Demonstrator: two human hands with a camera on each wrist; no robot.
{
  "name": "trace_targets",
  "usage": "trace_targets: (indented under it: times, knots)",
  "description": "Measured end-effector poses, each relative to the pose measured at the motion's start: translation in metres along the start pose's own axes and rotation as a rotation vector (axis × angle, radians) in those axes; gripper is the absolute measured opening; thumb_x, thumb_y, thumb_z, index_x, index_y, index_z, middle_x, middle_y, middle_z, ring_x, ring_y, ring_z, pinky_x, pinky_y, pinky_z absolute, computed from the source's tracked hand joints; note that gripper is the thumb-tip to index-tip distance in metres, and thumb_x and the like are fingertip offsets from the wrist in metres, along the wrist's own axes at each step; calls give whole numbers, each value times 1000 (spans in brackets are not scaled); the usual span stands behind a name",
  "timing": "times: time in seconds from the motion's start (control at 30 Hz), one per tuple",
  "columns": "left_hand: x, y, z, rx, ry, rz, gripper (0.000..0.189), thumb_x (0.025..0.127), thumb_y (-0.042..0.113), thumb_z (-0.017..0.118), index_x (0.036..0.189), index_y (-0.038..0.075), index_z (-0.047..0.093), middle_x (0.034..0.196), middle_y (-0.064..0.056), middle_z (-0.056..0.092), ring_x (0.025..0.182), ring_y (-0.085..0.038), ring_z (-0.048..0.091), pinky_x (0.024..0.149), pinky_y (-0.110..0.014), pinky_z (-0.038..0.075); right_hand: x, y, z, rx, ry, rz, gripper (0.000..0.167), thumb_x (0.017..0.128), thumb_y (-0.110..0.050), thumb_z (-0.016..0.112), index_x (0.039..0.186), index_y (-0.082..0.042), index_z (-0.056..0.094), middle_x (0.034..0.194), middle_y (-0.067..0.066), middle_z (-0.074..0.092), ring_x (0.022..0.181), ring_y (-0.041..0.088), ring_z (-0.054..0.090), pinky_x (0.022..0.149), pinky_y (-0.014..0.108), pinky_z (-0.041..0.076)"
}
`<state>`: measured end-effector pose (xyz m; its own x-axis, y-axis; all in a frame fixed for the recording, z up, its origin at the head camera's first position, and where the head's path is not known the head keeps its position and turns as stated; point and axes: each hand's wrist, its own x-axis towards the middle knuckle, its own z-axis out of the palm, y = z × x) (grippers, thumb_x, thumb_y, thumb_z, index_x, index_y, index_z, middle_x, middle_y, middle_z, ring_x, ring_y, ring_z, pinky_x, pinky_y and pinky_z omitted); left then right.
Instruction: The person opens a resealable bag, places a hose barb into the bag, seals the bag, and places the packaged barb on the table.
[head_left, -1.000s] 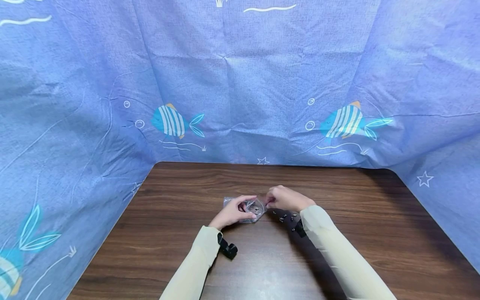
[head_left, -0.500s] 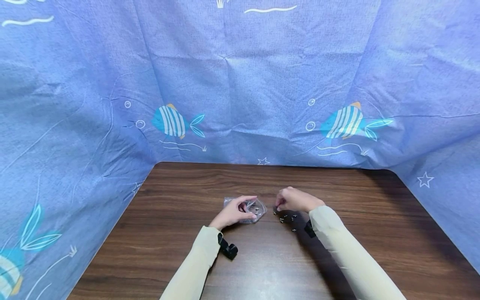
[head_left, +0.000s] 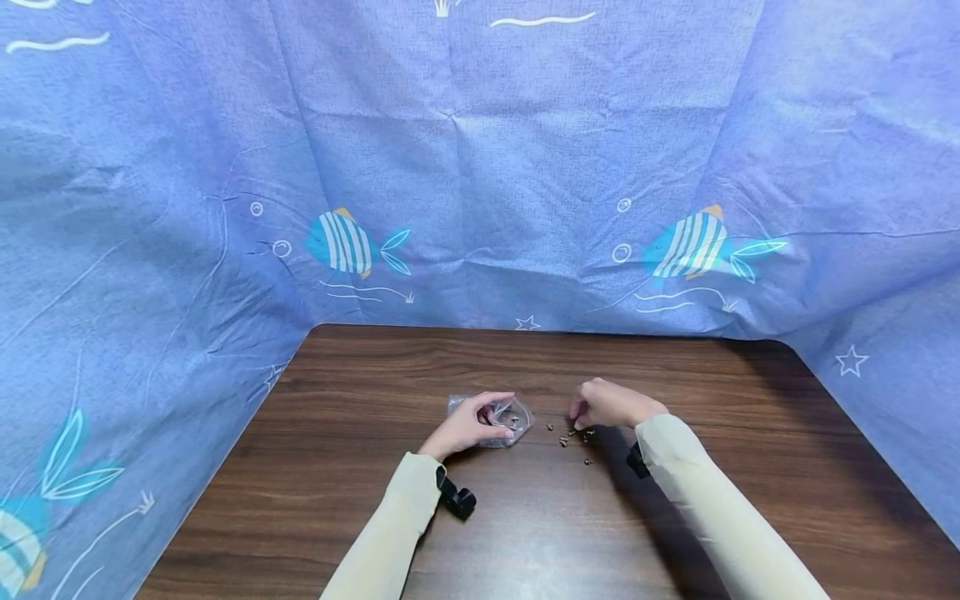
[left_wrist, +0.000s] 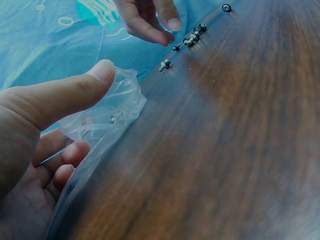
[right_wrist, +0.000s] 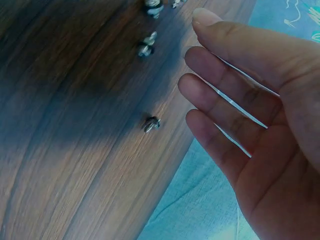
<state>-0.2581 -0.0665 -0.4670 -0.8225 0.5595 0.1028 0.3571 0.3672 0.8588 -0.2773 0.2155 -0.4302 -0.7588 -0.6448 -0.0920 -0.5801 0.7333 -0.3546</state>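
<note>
My left hand point(head_left: 468, 423) holds a clear plastic bag point(left_wrist: 127, 100) with its mouth spread, the thumb along one edge and the fingers curled at the other side. Small metal pieces point(left_wrist: 113, 119) show through the film. To the right, my right hand point(head_left: 611, 403) hovers just above several small screws with washers point(right_wrist: 150, 124) on the table. Its fingers are loosely bent, and the right wrist view shows nothing in its grasp. The thumb tip is near a screw point(right_wrist: 177, 3) at the top of that view.
The dark wood-grain table point(head_left: 360, 500) extends around both hands. A blue fish-print cloth point(head_left: 525, 183) hangs behind it and at both sides. Black straps with wrist cameras point(head_left: 456, 498) sit on the wrists.
My right hand has moved from the bag's mouth rightward to over the scattered screws. The left hand and the bag have stayed in place.
</note>
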Motion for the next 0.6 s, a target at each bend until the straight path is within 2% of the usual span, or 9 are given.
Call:
trace_targets:
  times: [0.1, 0.27, 0.43, 0.6]
  knots:
    - [5, -12, 3, 6, 3, -7, 60, 82, 12, 76, 136, 1, 52, 87, -24, 57, 72, -17, 47, 59, -18, 38, -3, 4, 1, -7, -5, -9, 6, 77, -8, 77, 82, -8, 73, 79, -3, 70, 69, 2, 58, 64, 20, 49]
    - [12, -36, 10, 16, 33, -14, 62, 80, 15, 78, 137, 8, 53, 86, -18, 58, 72, -14, 46, 59, -20, 38, -9, 5, -1, 23, 3, -56, 9, 75, -3, 77, 81, -5, 72, 77, -1, 70, 66, 1, 57, 61, 20, 49]
    - [13, -39, 10, 9, 42, -18, 62, 78, 21, 80, 135, 15, 56, 81, -6, 57, 69, -9, 47, 59, -20, 40, -13, 7, -1, 52, -24, -23, 11, 73, -3, 78, 82, -6, 71, 76, -3, 68, 66, 1, 56, 61, 20, 49]
    - [14, -39, 9, 16, 35, -16, 62, 78, 23, 80, 135, 15, 56, 80, -1, 55, 68, -7, 47, 59, -20, 41, -14, 9, 2, 53, -45, 29, 12, 74, -4, 79, 82, -8, 71, 77, -4, 67, 66, 1, 56, 62, 19, 48]
